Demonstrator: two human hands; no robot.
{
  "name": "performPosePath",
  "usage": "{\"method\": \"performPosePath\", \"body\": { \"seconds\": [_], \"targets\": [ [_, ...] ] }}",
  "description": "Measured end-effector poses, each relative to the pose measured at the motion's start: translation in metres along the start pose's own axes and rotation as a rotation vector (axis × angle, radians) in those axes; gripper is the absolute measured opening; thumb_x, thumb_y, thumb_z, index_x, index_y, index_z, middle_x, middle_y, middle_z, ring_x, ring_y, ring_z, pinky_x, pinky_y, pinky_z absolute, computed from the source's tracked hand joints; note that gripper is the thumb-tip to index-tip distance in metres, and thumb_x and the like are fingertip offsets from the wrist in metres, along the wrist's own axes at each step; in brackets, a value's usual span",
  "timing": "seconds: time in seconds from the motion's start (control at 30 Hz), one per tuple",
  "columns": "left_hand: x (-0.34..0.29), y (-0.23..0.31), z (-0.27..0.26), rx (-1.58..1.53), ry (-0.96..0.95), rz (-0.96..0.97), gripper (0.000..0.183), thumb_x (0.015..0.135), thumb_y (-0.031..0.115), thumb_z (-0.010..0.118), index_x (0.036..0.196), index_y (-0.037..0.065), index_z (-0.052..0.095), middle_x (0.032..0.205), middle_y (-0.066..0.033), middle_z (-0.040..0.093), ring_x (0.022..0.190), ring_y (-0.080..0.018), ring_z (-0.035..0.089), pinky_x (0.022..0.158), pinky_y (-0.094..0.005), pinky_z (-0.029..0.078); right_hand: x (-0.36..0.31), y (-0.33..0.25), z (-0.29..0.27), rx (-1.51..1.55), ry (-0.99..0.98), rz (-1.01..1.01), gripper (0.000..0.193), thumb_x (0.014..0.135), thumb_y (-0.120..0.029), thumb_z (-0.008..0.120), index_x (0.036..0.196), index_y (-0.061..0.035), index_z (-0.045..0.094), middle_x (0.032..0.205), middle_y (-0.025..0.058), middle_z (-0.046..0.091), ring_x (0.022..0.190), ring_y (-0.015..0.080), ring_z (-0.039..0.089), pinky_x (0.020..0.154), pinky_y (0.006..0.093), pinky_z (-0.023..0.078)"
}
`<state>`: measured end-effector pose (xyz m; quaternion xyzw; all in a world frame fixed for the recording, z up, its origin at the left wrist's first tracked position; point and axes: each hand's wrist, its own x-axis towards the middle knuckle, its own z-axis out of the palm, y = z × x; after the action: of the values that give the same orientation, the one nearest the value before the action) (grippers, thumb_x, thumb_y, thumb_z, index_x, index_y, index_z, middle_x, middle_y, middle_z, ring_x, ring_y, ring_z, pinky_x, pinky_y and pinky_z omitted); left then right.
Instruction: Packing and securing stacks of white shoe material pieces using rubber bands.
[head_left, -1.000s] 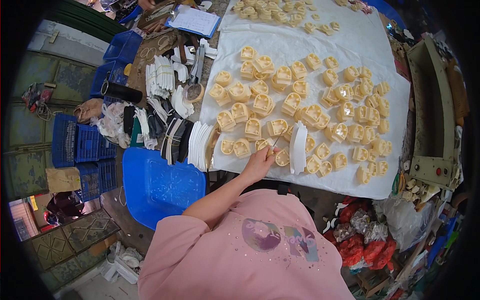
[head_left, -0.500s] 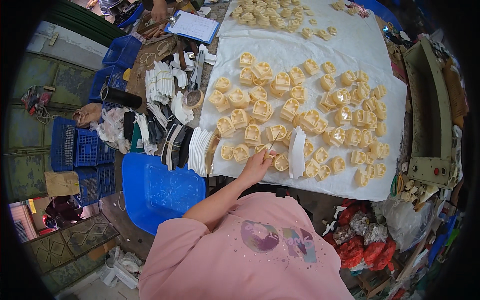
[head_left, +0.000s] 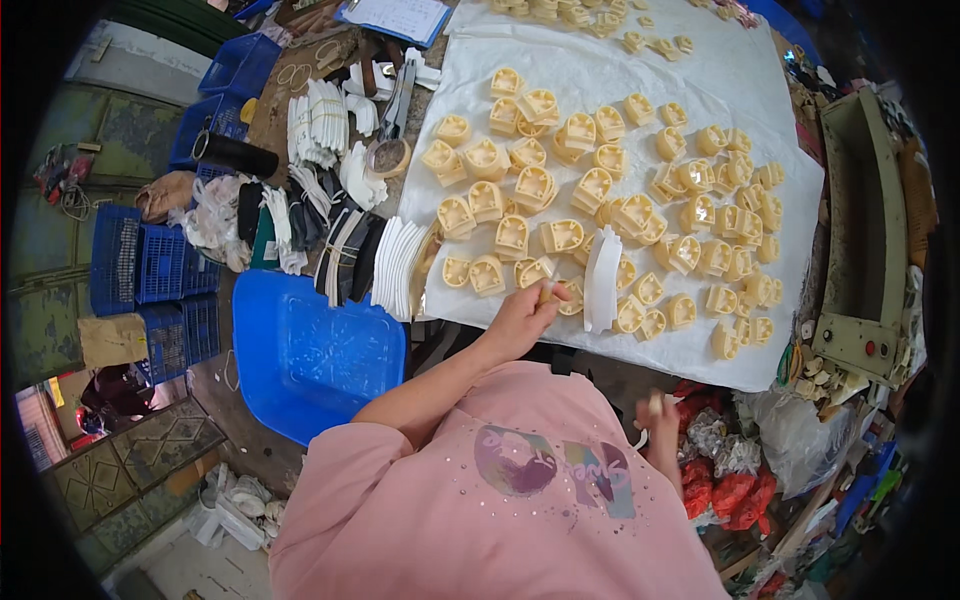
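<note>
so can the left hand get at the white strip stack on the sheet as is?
Probably yes. The left hand lies on the sheet edge right beside the white strip stack, with only small yellow parts near it and nothing covering it.

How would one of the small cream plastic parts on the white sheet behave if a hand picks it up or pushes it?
The cream plastic parts look like hollow moulded shells, so probably stiff and light. Their flat faces rest on the white sheet, so a push would likely slide one, not roll it. The left hand pinches one with its fingertips, which suggests an easy grip.
</note>
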<state>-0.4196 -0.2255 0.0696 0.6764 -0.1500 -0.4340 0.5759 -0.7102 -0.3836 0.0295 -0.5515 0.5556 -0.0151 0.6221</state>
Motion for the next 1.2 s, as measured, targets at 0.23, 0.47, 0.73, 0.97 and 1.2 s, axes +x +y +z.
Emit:
{"method": "performPosePath", "body": {
  "seconds": [0.23, 0.47, 0.73, 0.97, 1.2],
  "targets": [
    [-0.014, 0.015, 0.011, 0.248, -0.114, 0.16, 0.018, 0.084, 0.008, 0.049, 0.1, -0.001, 0.052, 0.087, -0.0154, 0.061, 0.08, -0.0276, 0.059, 0.071, -0.035, 0.044, 0.012, -0.155, 0.168, -0.161, -0.591, -0.709, 0.022, 0.087, -0.007, 0.044, 0.107, -0.002, 0.052, 0.102, 0.011, 0.056, 0.098, 0.0206, 0.052, 0.088, 0.0307, 0.039],
    [-0.022, -0.051, -0.101, 0.895, 0.635, 0.178, 0.027, 0.07, 0.002, 0.058, 0.097, 0.004, 0.059, 0.096, -0.0149, 0.054, 0.094, -0.0318, 0.05, 0.081, -0.0411, 0.04, 0.022, -0.159, 0.186, 0.024, -0.431, -0.483, 0.016, 0.093, -0.014, 0.04, 0.093, -0.0014, 0.05, 0.074, 0.0037, 0.056, 0.064, 0.0097, 0.047, 0.061, 0.0233, 0.04],
    [0.005, -0.092, -0.135, 1.266, 0.904, 0.059, 0.031, 0.069, 0.003, 0.06, 0.099, 0.005, 0.05, 0.092, -0.0151, 0.046, 0.09, -0.0323, 0.045, 0.076, -0.0416, 0.038, 0.025, -0.15, 0.176, -0.068, -0.433, -0.387, 0.018, 0.094, -0.015, 0.042, 0.097, -0.0008, 0.052, 0.071, 0.0023, 0.053, 0.059, 0.0078, 0.04, 0.053, 0.0218, 0.035],
    [-0.01, -0.088, -0.145, 0.907, 0.93, 0.224, 0.024, 0.072, 0.0, 0.053, 0.095, 0.002, 0.054, 0.088, -0.0157, 0.051, 0.088, -0.034, 0.048, 0.078, -0.0408, 0.04, 0.034, -0.138, 0.161, -0.03, -0.356, -0.272, 0.016, 0.092, -0.009, 0.041, 0.1, -0.0007, 0.052, 0.072, 0.0029, 0.054, 0.059, 0.0069, 0.041, 0.053, 0.0211, 0.035],
    [-0.039, 0.01, -0.093, 0.682, 0.741, 0.425, 0.024, 0.065, -0.005, 0.057, 0.085, 0.005, 0.064, 0.086, -0.0091, 0.058, 0.081, -0.0278, 0.055, 0.074, -0.0372, 0.041, 0.02, -0.166, 0.158, -0.017, -0.36, -0.29, 0.016, 0.09, -0.011, 0.044, 0.099, -0.0017, 0.053, 0.073, 0.0023, 0.055, 0.059, 0.0069, 0.042, 0.053, 0.0208, 0.035]
  ]
}}
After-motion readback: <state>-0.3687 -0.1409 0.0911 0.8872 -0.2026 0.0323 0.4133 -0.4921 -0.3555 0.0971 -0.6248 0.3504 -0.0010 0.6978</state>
